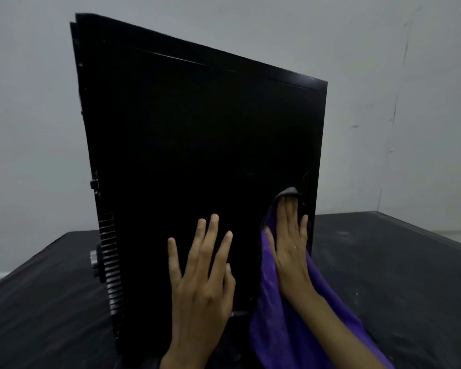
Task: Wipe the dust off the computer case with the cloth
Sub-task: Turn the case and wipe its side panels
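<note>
A tall black computer case (pixel 197 145) stands upright on the table, its broad side panel facing me. My left hand (pixel 201 283) lies flat against the lower part of that panel, fingers straight and spread. My right hand (pixel 290 249) presses a purple cloth (pixel 272 302) against the panel near its lower right edge, fingers straight. The cloth's top folds over my fingertips, and the rest hangs down under my forearm.
The case sits on a table under a black cover (pixel 397 275), which shows pale dusty smears at the right. Vent slats (pixel 109 262) run down the case's left edge. A plain grey wall (pixel 383 75) stands close behind.
</note>
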